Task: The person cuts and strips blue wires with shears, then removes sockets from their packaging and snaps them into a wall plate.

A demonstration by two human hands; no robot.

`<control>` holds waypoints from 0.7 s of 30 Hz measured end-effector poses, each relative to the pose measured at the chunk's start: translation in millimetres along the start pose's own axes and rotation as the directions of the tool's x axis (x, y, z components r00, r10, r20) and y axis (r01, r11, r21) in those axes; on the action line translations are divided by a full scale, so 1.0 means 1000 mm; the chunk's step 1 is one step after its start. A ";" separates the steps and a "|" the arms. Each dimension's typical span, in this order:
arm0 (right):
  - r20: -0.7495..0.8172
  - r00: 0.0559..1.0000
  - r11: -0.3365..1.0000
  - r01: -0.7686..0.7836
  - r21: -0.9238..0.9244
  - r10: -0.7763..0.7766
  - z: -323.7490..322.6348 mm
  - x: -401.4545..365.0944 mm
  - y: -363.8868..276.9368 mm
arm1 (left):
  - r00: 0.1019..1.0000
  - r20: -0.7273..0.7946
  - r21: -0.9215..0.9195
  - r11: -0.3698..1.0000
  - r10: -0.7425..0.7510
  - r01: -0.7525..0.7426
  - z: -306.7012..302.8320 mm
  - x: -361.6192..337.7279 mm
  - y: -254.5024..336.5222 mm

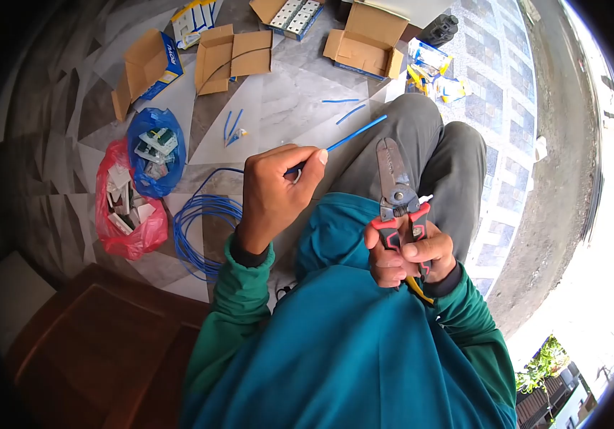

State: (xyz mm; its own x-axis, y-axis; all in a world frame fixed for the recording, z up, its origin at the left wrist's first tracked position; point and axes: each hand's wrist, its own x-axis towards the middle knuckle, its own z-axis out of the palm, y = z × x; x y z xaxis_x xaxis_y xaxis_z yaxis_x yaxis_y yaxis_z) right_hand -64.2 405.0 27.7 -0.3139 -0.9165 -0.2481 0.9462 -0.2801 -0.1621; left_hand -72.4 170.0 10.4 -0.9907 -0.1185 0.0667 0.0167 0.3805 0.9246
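Observation:
Between the thumb and fingers of my left hand [282,186] is a blue wire [357,133], its free end pointing up and to the right over my knee. The wire runs back to a loose blue coil [203,225] on the floor. My right hand [414,257] is wrapped round the red and black handles of wire strippers [395,179], whose flat metal jaws point upward and look closed. The wire's end lies just above the jaw tip, apart from it. Something yellow [418,292] shows below my right hand.
Open cardboard boxes [214,61] stand on the tiled floor ahead. Short blue wire pieces [340,101] lie before my knees. Blue [169,171] and red plastic bags [135,239] with white parts sit at left. A wooden chair [99,343] is at lower left.

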 end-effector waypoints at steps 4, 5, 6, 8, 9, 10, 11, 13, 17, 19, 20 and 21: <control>-0.175 0.985 0.997 -0.014 -0.078 0.000 0.017 -0.001 0.000 | 1.000 0.006 0.009 1.000 -0.006 0.006 0.000 0.000 0.001; -0.179 0.984 0.997 -0.012 -0.079 -0.003 0.019 0.000 0.000 | 1.000 0.008 0.006 1.000 -0.005 0.005 -0.001 -0.001 0.000; -0.161 0.987 0.997 -0.011 -0.072 -0.001 0.019 0.000 0.000 | 1.000 0.002 0.013 1.000 -0.003 0.003 -0.001 -0.001 -0.001; -0.148 0.989 0.998 -0.010 -0.067 0.000 0.017 -0.002 -0.002 | 1.000 -0.004 0.015 1.000 -0.001 0.001 0.001 -0.002 -0.002; -0.129 0.992 0.997 -0.026 -0.074 0.016 0.014 -0.003 -0.004 | 1.000 -0.018 -0.005 1.000 -0.010 0.009 0.002 -0.002 -0.002; -0.107 0.994 0.996 -0.042 -0.080 0.033 0.013 -0.003 -0.005 | 0.999 -0.033 -0.024 1.000 -0.018 0.017 0.002 -0.002 -0.002; -0.104 0.994 0.996 -0.041 -0.082 0.032 0.015 0.000 -0.003 | 0.999 -0.034 -0.021 1.000 -0.015 0.014 0.002 -0.003 -0.002; -0.111 0.977 0.921 0.127 -0.367 -0.179 0.020 0.011 -0.001 | 0.999 -0.016 -0.010 1.000 -0.027 0.027 0.000 -0.002 -0.001; -0.327 0.939 0.623 -0.193 -0.758 -0.107 0.011 0.010 -0.007 | 1.000 -0.009 -0.025 1.000 0.015 -0.015 -0.001 -0.003 -0.006; -0.341 0.935 0.645 -0.198 -0.738 -0.102 0.007 0.014 -0.005 | 0.999 -0.013 -0.019 0.999 0.040 -0.040 -0.001 -0.002 -0.006; -0.352 0.931 0.610 -0.224 -0.760 -0.097 0.008 0.016 -0.005 | 0.999 0.005 -0.011 0.999 0.032 -0.032 -0.002 -0.003 -0.005; -0.366 0.926 0.573 -0.251 -0.780 -0.093 0.009 0.019 -0.006 | 0.999 0.023 -0.004 1.000 0.024 -0.024 -0.002 -0.004 -0.004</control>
State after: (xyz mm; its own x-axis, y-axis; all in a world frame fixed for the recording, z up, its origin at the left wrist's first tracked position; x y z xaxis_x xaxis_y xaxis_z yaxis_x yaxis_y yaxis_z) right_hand -74.9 387.2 32.2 -0.4078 -0.7180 -0.5641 0.5594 0.2918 -0.7758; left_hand -68.2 167.2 6.7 -0.9928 -0.0884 0.0805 0.0411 0.3796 0.9242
